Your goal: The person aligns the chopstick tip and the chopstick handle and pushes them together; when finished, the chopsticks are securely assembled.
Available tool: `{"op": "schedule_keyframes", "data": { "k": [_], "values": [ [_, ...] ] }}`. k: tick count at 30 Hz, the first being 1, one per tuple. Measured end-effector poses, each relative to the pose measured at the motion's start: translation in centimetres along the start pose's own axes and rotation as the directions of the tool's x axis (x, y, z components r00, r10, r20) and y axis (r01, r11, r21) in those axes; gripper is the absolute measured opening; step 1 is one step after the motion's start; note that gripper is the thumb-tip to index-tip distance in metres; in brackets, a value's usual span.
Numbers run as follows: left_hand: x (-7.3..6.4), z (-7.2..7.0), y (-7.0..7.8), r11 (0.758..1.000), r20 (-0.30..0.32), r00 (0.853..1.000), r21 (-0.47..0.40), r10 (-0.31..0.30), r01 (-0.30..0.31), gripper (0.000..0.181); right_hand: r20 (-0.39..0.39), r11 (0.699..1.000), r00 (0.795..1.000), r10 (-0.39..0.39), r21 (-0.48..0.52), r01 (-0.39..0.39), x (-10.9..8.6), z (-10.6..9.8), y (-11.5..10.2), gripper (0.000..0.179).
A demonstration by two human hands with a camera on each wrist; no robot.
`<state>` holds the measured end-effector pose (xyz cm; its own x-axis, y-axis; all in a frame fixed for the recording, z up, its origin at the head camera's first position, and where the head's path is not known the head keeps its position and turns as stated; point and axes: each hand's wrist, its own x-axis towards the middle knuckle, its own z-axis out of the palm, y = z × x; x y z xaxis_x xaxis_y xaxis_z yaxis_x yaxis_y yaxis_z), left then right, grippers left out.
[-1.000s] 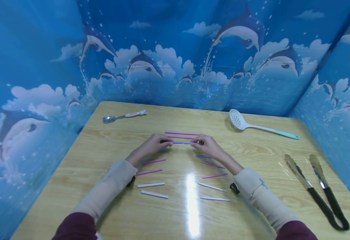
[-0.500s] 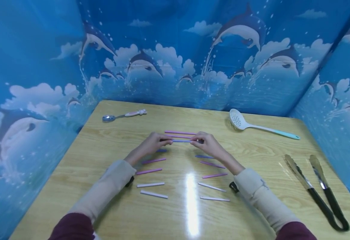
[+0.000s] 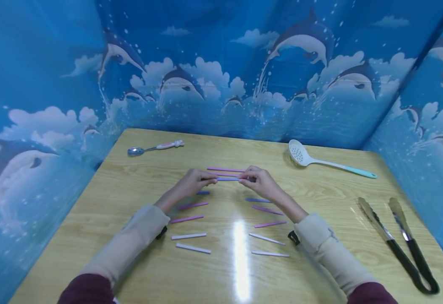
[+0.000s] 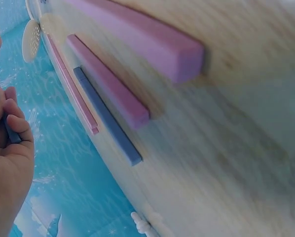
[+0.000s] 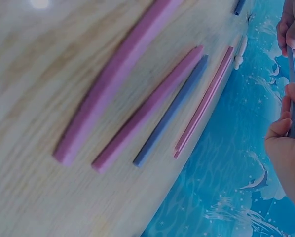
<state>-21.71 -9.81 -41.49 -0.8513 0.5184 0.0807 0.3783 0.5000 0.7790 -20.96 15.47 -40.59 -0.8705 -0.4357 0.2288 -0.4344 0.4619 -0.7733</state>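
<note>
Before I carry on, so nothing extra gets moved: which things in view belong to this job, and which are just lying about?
Seems part of the job:
held blue stick
pink sticks on the table
other blue sticks
pale sticks

Apparently just lying about:
spoon
slotted skimmer
tongs

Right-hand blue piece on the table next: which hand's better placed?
Probably the right hand: it's nearer that blue piece. It pinches the blue stick, as does the left hand, so must let go first.
</note>
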Motion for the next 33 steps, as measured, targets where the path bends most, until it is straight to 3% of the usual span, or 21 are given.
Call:
{"op": "schedule_keyframes", "data": {
  "k": [8, 18, 27, 33],
  "values": [
    [0.1, 0.0, -0.3, 1.0, -0.01, 1.0, -0.002, 0.011, -0.011, 0.026, -0.008, 1.0, 1.0, 0.021, -0.01, -0.021, -0.1, 0.3, 0.0, 0.013],
    [0.8, -0.3, -0.5, 0.998, 0.028, 1.0, 0.063, 0.013, -0.015, 0.027, 0.006, 0.999, 1.0, 0.018, -0.045, -0.018, -0.1, 0.0, 0.2, 0.016],
    [1.5, -0.2, -0.9, 0.998, 0.015, 1.0, 0.065, -0.022, 0.021, 0.028, -0.041, 0.991, 0.999, 0.03, -0.132, -0.035, -0.1, -0.6, 1.5, 0.013],
    [1.5, -0.6, -2.0, 0.993, 0.006, 1.0, 0.113, -0.029, 0.029, 0.027, -0.028, 0.984, 0.998, 0.055, -0.168, -0.059, -0.3, -0.9, 2.4, 0.014]
  ]
}}
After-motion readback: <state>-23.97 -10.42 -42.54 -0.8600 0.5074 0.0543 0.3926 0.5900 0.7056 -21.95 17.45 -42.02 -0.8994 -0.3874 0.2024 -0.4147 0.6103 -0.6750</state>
